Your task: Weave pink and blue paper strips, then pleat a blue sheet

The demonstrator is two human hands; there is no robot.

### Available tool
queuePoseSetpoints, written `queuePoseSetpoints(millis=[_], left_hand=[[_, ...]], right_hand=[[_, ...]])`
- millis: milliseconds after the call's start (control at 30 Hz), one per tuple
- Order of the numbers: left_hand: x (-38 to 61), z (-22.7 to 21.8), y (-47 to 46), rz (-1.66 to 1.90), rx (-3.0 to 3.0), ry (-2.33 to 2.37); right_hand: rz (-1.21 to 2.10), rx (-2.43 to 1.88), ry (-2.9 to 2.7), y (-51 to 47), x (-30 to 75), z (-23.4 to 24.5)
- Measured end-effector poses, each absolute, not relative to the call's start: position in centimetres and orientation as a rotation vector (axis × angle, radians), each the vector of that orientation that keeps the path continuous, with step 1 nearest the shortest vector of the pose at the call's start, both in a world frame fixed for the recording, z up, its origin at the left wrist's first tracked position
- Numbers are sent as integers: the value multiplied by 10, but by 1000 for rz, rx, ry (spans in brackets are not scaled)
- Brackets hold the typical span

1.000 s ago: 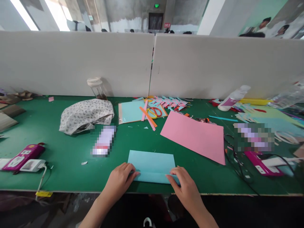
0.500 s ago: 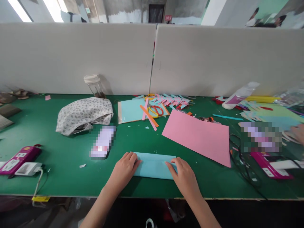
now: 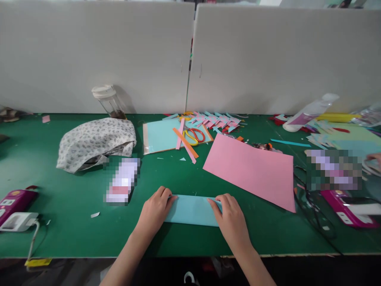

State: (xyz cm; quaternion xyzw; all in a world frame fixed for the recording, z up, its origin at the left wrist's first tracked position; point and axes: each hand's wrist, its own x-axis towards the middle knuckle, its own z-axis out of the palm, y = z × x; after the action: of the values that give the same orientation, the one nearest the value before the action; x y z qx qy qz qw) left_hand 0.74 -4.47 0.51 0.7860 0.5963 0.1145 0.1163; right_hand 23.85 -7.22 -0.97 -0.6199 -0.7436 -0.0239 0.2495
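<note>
A light blue sheet of paper [image 3: 193, 209], folded into a narrow band, lies on the green table [image 3: 74, 206] near its front edge. My left hand [image 3: 155, 209] rests on its left end with the fingers curled down onto the paper. At the right end my right hand [image 3: 230, 216] presses down, fingertips pinching the top edge. A large pink sheet [image 3: 253, 169] lies flat just beyond, to the right.
Behind are a teal sheet on card [image 3: 160, 136], scissors [image 3: 194, 136], paper strips and cut-outs [image 3: 212, 120]. A patterned cloth bag [image 3: 95, 142] and a jar [image 3: 107, 101] sit left. Purple devices with cables lie at both sides [image 3: 13, 200] [image 3: 348, 206]. White partition boards [image 3: 268, 59] back the table.
The blue paper went from a wider sheet with a folded lower flap to a narrower folded band. Both hands moved up onto its ends. The camera tilted downward.
</note>
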Motion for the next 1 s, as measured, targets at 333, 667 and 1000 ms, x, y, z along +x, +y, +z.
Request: queuePoseSetpoints(millis=[333, 667, 1000], left_hand=[[6, -2, -43, 363, 2276, 1768], [7, -6, -43, 491, 2220, 1797], [1, -2, -43, 608, 2440, 1992]], right_hand=[[-41, -1729, -2009, -68, 237, -12], [9, -1736, -2014, -68, 237, -12], [-132, -1774, -2059, -68, 236, -10]])
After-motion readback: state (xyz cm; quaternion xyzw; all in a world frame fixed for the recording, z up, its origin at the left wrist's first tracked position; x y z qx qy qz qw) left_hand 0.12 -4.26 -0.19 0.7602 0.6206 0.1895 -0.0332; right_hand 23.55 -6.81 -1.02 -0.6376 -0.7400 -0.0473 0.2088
